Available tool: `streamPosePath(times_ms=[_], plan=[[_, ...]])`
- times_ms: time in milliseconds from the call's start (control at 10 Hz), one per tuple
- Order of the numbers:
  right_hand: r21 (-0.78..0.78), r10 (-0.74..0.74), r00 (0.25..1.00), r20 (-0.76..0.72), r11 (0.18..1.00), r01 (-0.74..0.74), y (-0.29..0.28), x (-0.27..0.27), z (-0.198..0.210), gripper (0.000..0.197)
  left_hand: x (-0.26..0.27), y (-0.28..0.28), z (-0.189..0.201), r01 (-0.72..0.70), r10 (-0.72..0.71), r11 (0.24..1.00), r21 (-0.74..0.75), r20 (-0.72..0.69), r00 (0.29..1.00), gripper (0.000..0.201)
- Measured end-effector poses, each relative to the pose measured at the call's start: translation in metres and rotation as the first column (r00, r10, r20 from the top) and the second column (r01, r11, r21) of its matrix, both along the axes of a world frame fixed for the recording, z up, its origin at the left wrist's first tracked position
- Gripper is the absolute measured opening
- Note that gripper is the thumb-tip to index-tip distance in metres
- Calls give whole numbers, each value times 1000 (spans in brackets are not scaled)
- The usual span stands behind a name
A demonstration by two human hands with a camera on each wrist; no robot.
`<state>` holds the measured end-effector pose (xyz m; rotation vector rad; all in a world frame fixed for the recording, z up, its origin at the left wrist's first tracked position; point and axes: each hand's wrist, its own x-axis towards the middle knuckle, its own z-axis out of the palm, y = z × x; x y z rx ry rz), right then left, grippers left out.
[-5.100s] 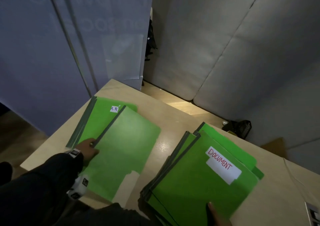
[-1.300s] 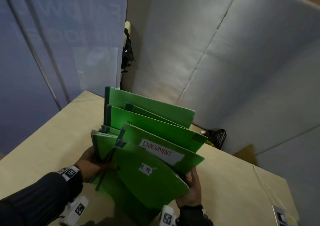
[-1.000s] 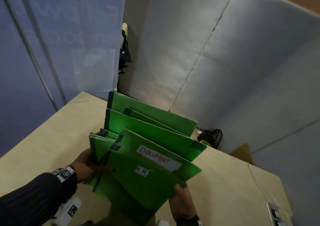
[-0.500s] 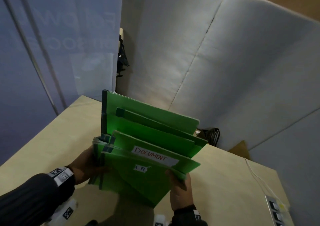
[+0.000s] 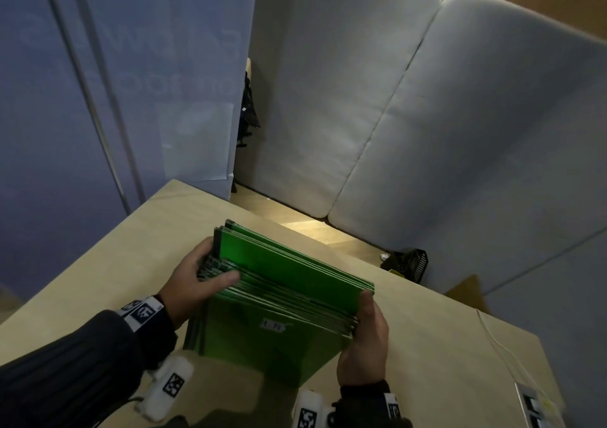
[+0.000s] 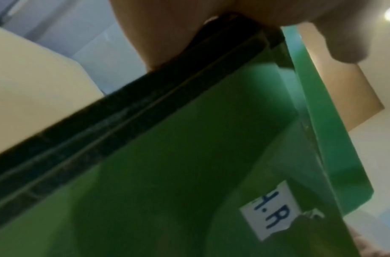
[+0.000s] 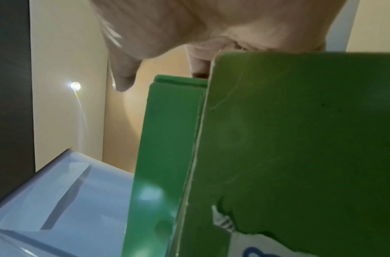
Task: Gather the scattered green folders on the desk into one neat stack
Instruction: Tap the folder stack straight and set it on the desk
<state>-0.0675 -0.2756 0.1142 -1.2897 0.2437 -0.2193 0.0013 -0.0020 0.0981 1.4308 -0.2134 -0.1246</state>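
Several green folders (image 5: 289,276) stand upright on their edges as one bundle on the pale wooden desk (image 5: 98,273), their top edges nearly level. My left hand (image 5: 200,279) grips the bundle's left end by the dark spines, thumb across the near side. My right hand (image 5: 364,325) grips the right end. The nearest folder carries a small white "H.R" label (image 5: 274,325). In the left wrist view the green folders (image 6: 167,173) with dark spines and the label (image 6: 271,219) fill the frame. The right wrist view shows the folders' (image 7: 288,139) right edges under my fingers (image 7: 123,73).
A grey cushioned sofa (image 5: 460,131) stands behind the desk, with blue-grey panels (image 5: 98,82) at the left. A black mesh basket (image 5: 409,261) sits on the floor beyond the desk's far edge. A white cable (image 5: 499,345) and a socket block (image 5: 533,408) lie at the desk's right.
The fanned, stepped folders have dropped level into one compact upright bundle. Both hands have moved up to the bundle's ends and the "DOCUMENT" label is now hidden.
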Motion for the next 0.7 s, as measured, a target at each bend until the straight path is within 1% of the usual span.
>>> streamPosePath(times_ms=[100, 200, 300, 400, 500, 600, 700], plan=[[1, -2, 999, -50, 1000, 3, 3, 4, -3, 51, 2, -5, -1, -66, 67, 998, 15, -27, 997, 69], [-8, -60, 994, -87, 998, 59, 12, 3, -18, 59, 5, -5, -5, -70, 69, 998, -9, -96, 993, 63], [-20, -81, 987, -140, 997, 79, 17, -1, -33, 58, 9, -8, -5, -100, 94, 994, -39, -127, 987, 35], [-97, -76, 981, -179, 994, 59, 12, -3, -40, 80, 9, -14, -5, -113, 106, 993, -44, -145, 984, 35], [-158, -85, 969, -231, 986, 49, 2, -8, -42, 75, 2, -18, -4, -119, 108, 991, -62, -157, 982, 41], [-127, -46, 984, -175, 992, 24, 6, -12, -33, 24, 2, -14, -8, -128, 118, 990, -57, -158, 980, 43], [-116, -64, 977, -205, 992, 41, 10, -8, -27, 31, 10, -14, -10, -100, 88, 994, -48, -199, 976, 39]])
